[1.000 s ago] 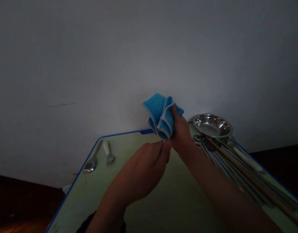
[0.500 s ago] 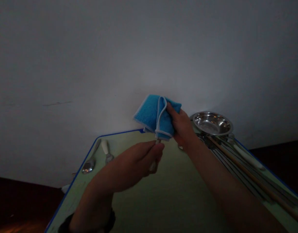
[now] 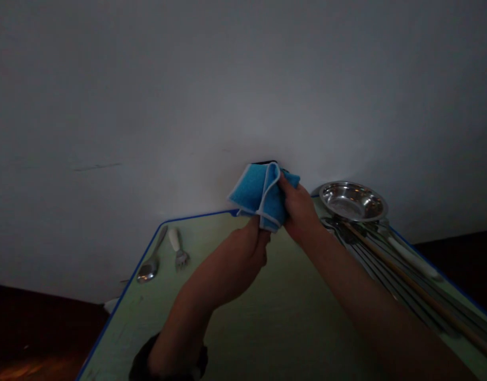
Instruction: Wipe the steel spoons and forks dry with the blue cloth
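A blue cloth (image 3: 251, 185) with a pale border is folded over in my right hand (image 3: 301, 214), which is closed on its right side. My left hand (image 3: 239, 259) is closed just below the cloth, its fingertips against the lower edge. It grips a utensil; the handle is now hidden by the fingers, and the cloth covers the part above. A dark, curved edge (image 3: 265, 162) shows beyond the top of the cloth. Both hands are held above the far part of the green table (image 3: 267, 317).
At the left lie a metal spoon (image 3: 148, 270) and a small fork (image 3: 181, 258) with a white handle. A shiny steel bowl (image 3: 350, 203) stands at the back right, beside several forks and long thin utensils, among them a wooden stick (image 3: 402, 280). A wall rises behind the table.
My left hand has moved up and right to the cloth's edge, hiding the handle that showed before. The dark edge has appeared above the cloth. My right hand still holds the cloth.
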{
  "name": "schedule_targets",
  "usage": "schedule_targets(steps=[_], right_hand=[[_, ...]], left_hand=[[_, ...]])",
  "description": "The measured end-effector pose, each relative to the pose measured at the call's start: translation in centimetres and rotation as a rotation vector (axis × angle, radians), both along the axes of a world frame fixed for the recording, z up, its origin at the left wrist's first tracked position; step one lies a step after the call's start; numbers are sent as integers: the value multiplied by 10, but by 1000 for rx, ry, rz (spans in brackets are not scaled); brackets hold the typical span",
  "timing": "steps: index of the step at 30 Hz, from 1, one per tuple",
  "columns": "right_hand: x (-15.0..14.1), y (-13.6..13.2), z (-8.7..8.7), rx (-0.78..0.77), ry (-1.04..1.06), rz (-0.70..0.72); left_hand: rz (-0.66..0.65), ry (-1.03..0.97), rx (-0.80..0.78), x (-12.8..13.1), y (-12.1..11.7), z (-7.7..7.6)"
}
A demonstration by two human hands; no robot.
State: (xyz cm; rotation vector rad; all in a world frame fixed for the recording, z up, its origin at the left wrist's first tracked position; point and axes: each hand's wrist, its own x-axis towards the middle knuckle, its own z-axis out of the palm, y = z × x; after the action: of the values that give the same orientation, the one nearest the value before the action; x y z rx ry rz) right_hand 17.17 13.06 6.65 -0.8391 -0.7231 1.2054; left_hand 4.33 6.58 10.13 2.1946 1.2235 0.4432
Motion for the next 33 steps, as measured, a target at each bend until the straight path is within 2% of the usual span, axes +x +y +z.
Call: schedule_targets(steps=[3,7,11,14,16,19,25,27,29,33], right_hand=[[7,0,3,116,-191,-100],[22,2,6,195,-468,-196],[35,0,11,201,-582,-23],[38,-4,15,163,-630,141],[40,-7,17,150,-640,214],[41,-8,19,144,-610,218],[28,-2,14,138,-331,-41],[17,-2,11,129,-202,-43],[7,-2,8,104,-84,-12],[-4,-2,1,-5,40,11]], left_hand=[[-4,24,-6,-6,-7,9],[49,71,118,-16,-9,24],[178,63,210,-24,-5,34],[316,26,283,-28,-1,35],[364,4,323,-28,0,34],[308,-21,317,-23,1,30],[-11,21,155,-1,-6,14],[-62,55,112,4,-8,9],[-59,67,103,6,-6,5],[38,66,158,7,4,-5]])
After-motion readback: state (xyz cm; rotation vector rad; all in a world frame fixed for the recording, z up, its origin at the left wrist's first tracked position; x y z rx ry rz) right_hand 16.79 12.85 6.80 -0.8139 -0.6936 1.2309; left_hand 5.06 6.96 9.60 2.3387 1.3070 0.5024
